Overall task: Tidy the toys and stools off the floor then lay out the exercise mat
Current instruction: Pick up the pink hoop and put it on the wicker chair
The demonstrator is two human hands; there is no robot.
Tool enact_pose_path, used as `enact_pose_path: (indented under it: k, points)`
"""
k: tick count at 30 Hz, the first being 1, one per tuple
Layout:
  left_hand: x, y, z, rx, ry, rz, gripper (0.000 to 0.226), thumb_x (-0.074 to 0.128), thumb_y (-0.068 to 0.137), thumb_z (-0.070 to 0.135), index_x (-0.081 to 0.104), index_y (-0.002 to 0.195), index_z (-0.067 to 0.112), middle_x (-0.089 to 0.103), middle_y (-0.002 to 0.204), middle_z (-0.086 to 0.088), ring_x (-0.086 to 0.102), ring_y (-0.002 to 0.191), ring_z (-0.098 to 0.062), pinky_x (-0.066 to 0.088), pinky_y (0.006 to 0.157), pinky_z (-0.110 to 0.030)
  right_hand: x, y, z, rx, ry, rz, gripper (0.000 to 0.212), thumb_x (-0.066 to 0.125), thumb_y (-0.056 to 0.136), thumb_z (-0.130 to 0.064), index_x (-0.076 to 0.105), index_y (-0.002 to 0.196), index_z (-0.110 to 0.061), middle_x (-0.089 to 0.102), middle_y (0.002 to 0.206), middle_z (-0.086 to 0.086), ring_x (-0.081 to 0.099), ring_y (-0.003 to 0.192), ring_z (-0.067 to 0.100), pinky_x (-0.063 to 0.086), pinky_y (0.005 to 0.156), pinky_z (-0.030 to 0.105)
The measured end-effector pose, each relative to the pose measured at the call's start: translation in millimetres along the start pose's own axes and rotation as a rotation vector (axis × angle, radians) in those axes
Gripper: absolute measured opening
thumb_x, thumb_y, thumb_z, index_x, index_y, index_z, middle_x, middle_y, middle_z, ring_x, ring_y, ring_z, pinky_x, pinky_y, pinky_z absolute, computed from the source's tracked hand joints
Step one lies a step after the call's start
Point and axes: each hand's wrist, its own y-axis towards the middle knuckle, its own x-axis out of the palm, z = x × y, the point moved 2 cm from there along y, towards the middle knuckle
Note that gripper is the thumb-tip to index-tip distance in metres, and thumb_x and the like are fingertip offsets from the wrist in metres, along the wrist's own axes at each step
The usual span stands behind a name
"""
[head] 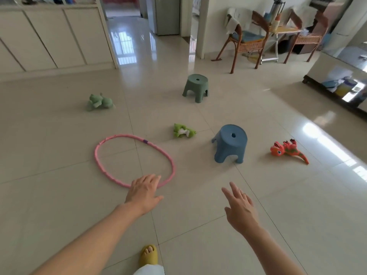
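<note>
Head view: left hand (144, 188) reaches forward over the near rim of the pink hoop (111, 173) on the tiled floor (59, 205); fingers straight, holding nothing; contact with the hoop cannot be told. Right hand (239, 207) hangs above bare floor, fingers spread, empty. Blue stool (231, 143) stands upright mid-floor, between a bright green plush (183, 131) and an orange lizard toy (288, 150). Green stool (196, 87) stands farther back. Pale green plush (99, 101) lies toward the floor's left edge.

Bright daylight; window glare on glossy floor tiles (127, 46) at upper centre and right edge; wide-angle bending, soft corners.
</note>
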Motion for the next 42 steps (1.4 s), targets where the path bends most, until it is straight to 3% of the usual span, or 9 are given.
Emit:
enact_pose_path:
  k: [15,30,42]
  points:
    - [-36.2,98.5,-139.1,-0.069,-0.048,-0.022,0.071,0.053,0.088,0.045,0.024,0.146,0.016,0.033,0.149,-0.002,0.031,0.138,-0.018,0.026,0.112,-0.031,8.3,141.5,-121.0,-0.05,-0.023,-0.109,0.06,0.045,0.095,-0.018,0.019,0.148,-0.027,0.0,0.159,0.002,0.007,0.146,0.02,0.008,0.117,0.031]
    - [-36.2,238.3,-186.0,-0.276,-0.074,-0.111,0.068,0.051,0.091,0.043,0.024,0.146,0.014,0.034,0.148,-0.002,0.032,0.137,-0.019,0.027,0.109,-0.032,10.2,347.1,-148.9,-0.268,-0.092,-0.313,0.062,0.044,0.095,-0.018,0.014,0.148,-0.027,0.001,0.159,0.001,0.007,0.146,0.019,0.008,0.116,0.031]
    - [58.0,343.9,-203.0,-0.274,-0.152,-0.257,0.063,0.051,0.09,0.039,0.029,0.143,0.012,0.038,0.146,-0.003,0.035,0.135,-0.02,0.029,0.106,-0.033,88.5,449.0,-145.4,-0.287,-0.08,-0.514,0.064,0.046,0.094,-0.015,0.013,0.149,-0.025,0.004,0.158,-0.002,0.01,0.145,0.018,0.008,0.115,0.029]
